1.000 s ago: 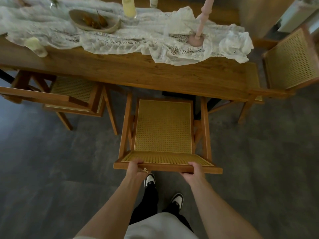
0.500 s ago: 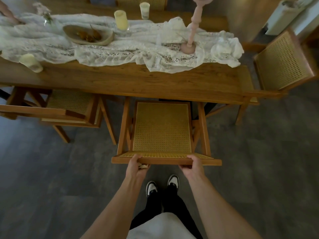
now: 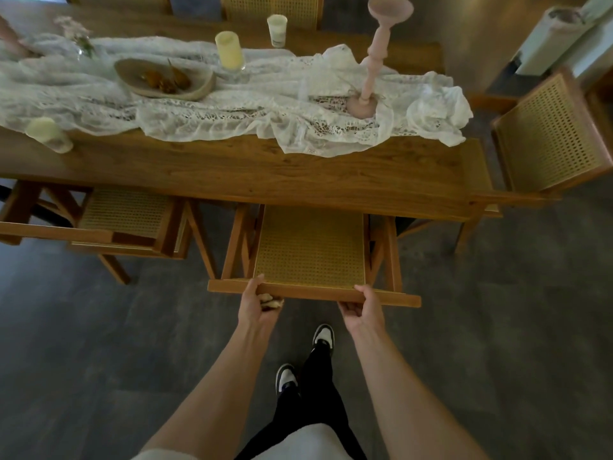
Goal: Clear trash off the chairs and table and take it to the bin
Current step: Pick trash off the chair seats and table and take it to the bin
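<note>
Crumpled trash scrap is tucked in my left hand, pinched vs the chair top rail; right hand curls on the rail too. Chair's half under the counter. I'd push evenly w/ both hands, keeping the scrap clamped.

We're looking down at a dim room with a dark grey floor. A long wooden table has a white lace runner, and 2 more cane chairs sit tucked around it.
</note>
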The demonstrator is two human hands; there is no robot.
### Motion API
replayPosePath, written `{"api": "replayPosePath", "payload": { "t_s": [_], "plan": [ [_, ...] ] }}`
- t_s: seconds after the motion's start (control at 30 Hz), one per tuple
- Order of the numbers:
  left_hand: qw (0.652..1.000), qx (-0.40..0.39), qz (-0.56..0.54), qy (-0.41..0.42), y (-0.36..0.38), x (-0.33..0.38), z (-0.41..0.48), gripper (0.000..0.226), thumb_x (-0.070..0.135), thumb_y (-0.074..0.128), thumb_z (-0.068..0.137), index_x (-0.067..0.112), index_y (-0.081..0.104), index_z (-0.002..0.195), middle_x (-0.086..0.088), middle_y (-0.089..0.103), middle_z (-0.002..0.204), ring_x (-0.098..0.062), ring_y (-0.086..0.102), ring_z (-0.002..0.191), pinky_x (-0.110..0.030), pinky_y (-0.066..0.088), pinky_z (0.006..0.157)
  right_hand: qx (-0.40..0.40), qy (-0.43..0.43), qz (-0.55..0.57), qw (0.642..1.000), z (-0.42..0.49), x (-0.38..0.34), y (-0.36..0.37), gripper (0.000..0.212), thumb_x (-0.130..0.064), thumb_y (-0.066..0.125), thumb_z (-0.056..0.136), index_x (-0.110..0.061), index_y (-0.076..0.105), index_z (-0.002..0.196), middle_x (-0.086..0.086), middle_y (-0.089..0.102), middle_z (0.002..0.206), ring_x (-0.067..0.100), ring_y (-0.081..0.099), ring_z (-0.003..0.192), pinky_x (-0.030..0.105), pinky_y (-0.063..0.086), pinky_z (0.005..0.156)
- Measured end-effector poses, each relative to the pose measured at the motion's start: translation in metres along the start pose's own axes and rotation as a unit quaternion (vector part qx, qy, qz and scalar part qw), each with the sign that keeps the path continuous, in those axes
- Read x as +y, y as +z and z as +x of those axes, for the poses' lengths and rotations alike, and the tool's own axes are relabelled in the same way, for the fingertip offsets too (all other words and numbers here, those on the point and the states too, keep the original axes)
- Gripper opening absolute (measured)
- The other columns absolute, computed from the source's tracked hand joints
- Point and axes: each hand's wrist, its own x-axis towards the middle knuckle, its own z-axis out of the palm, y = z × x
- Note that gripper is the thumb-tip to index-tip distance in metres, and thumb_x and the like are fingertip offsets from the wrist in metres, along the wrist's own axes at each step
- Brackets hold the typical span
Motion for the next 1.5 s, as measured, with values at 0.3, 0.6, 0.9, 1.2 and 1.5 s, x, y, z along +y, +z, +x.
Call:
{"api": "replayPosePath", "payload": {
  "t_s": [0.3, 0.6, 0.9, 1.2, 1.5],
  "plan": [
    [1.0, -0.005, -0.017, -0.002, 0.045, 0.007, 0.023, 0.018, 0.008, 0.074, 0.088, 0.014, 0.061, 0.098, -0.006, 0.065, 0.084, -0.022, 0.065, 0.083, -0.045, 0.054, 0.095, 0.006, 0.007, 0.012, 1.0, 0.021, -0.011, 0.039, 0.058, -0.001, 0.067, 0.088, -0.013, 0.053, 0.143, 0.017, 0.062, 0.13, 0.033, 0.065, 0.108, 0.045, 0.054, 0.085],
    [0.999, -0.035, -0.031, -0.016, 0.072, 0.005, 0.048, 0.015, 0.012, 0.073, 0.09, 0.014, 0.058, 0.091, -0.004, 0.052, 0.079, -0.017, 0.05, 0.07, -0.035, 0.035, 0.089, -0.013, -0.008, 0.026, 1.0, 0.04, -0.031, 0.064, 0.056, -0.007, 0.07, 0.087, -0.012, 0.056, 0.141, 0.015, 0.064, 0.128, 0.032, 0.066, 0.112, 0.044, 0.057, 0.084],
    [0.999, -0.026, -0.018, -0.025, 0.09, -0.009, 0.06, 0.016, 0.008, 0.07, 0.09, 0.014, 0.055, 0.088, -0.004, 0.051, 0.079, -0.019, 0.05, 0.069, -0.034, 0.039, 0.088, -0.014, -0.001, 0.029, 0.999, 0.062, -0.047, 0.071, 0.054, -0.008, 0.072, 0.085, -0.012, 0.058, 0.137, 0.013, 0.066, 0.116, 0.03, 0.066, 0.104, 0.042, 0.055, 0.082],
    [1.0, -0.025, -0.016, -0.006, 0.1, -0.001, 0.072, 0.012, 0.008, 0.072, 0.087, 0.013, 0.061, 0.089, -0.007, 0.062, 0.091, -0.022, 0.062, 0.092, -0.033, 0.048, 0.095, -0.021, 0.01, 0.04, 0.999, 0.071, -0.044, 0.081, 0.059, -0.005, 0.071, 0.085, -0.014, 0.056, 0.141, 0.016, 0.063, 0.13, 0.032, 0.065, 0.113, 0.044, 0.057, 0.086],
    [1.0, -0.028, -0.004, -0.002, 0.095, 0.0, 0.07, 0.011, 0.008, 0.071, 0.089, 0.012, 0.066, 0.099, -0.011, 0.071, 0.112, -0.029, 0.067, 0.114, -0.047, 0.051, 0.104, -0.016, 0.015, 0.05, 0.999, 0.075, -0.037, 0.077, 0.064, -0.003, 0.071, 0.084, -0.015, 0.053, 0.144, 0.015, 0.063, 0.133, 0.031, 0.066, 0.108, 0.043, 0.057, 0.083]
  ]
}}
